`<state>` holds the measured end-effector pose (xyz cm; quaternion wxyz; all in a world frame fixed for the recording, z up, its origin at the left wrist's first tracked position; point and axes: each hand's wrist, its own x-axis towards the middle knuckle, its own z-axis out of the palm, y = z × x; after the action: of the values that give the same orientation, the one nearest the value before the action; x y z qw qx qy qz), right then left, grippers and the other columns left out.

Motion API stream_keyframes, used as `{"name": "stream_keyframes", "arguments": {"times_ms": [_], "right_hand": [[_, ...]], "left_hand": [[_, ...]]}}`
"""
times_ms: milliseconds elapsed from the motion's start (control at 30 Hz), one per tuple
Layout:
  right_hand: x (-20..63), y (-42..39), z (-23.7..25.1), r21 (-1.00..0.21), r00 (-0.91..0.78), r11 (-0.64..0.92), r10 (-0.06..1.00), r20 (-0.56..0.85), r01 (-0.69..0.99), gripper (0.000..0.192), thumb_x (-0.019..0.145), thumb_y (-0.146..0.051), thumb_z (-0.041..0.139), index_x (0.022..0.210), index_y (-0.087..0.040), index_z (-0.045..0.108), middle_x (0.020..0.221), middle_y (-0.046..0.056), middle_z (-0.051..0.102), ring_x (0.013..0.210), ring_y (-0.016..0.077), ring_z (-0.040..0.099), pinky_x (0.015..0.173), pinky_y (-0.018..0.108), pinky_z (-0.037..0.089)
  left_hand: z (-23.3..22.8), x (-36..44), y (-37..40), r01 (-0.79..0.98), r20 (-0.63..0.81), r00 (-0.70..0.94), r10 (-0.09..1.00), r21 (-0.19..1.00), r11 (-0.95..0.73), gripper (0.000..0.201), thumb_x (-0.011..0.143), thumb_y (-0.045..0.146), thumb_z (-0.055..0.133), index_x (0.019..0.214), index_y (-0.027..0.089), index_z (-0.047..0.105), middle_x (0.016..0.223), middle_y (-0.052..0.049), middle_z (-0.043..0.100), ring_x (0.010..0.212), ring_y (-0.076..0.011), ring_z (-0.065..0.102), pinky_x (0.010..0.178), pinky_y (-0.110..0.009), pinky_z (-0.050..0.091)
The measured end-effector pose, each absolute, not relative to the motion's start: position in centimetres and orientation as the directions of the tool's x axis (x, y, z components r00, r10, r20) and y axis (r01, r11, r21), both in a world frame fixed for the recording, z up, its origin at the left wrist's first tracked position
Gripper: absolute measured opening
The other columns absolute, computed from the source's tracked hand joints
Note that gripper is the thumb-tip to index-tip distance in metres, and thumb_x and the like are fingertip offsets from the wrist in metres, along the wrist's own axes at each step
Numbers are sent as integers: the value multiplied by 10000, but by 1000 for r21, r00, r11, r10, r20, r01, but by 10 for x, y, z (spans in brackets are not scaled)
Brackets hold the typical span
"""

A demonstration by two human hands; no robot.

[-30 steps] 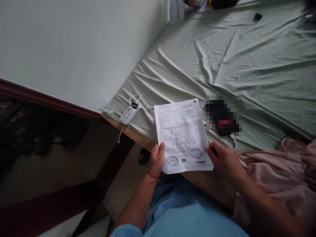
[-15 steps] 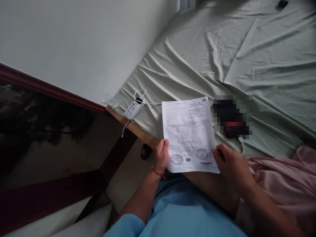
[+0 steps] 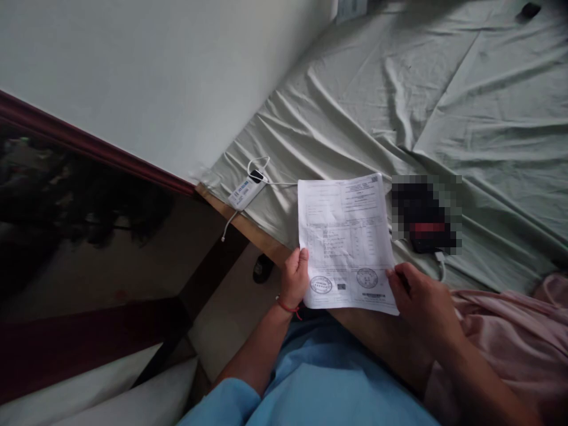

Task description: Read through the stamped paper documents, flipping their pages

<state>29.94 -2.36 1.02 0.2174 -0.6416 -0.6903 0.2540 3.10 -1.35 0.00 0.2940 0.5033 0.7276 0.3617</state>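
A printed sheet of paper (image 3: 346,236) is held up in front of me, with two round stamps, a small square code and a barcode near its lower edge. My left hand (image 3: 294,278) is closed on its lower left edge, thumb on the front; a red string circles that wrist. On the lower right edge, my right hand (image 3: 421,299) pinches the paper between thumb and fingers. The fingers behind the sheet are hidden. Just right of the paper lies a dark, pixelated device (image 3: 423,216) with a white cable plugged in.
A white power strip (image 3: 247,192) with a plug and cord lies near the corner of the bed's wooden edge (image 3: 266,239). Wrinkled pale green sheet (image 3: 355,112) covers the bed. Pink cloth (image 3: 501,331) is bunched at right. A dark shoe (image 3: 262,269) shows on the floor below.
The whole view has shifted slightly, so the bed, device and power strip appear a little further right. Both hands keep their hold on the paper.
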Motion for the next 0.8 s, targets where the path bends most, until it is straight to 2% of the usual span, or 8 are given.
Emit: {"name": "stream_keyframes", "arguments": {"times_ms": [533,633,800], "right_hand": [[299,-22,8,-617,-65,26,997,-42,787,324,966,-448,478,735,-229,538,589,16,636,501,179,583,531,289,302],[298,-22,8,-655,-49,5,998,-49,756,336,972,-493,471,808,-229,596,647,26,683,541,191,625,537,287,339],[293,-23,8,-674,-27,-50,994,-103,737,420,944,-576,497,1045,-207,669,735,64,745,587,241,681,557,315,404]], "left_hand": [[-4,31,-15,481,-104,-336,936,835,266,515,988,620,405,751,183,541,692,-18,565,662,-154,498,623,-280,385],[-3,31,-14,491,-85,-360,929,830,266,533,976,648,411,749,185,546,688,-20,573,655,-156,502,621,-281,389],[-3,33,-16,476,-30,-435,900,841,258,552,962,672,428,755,185,585,715,-37,625,679,-170,549,634,-285,414]]}}
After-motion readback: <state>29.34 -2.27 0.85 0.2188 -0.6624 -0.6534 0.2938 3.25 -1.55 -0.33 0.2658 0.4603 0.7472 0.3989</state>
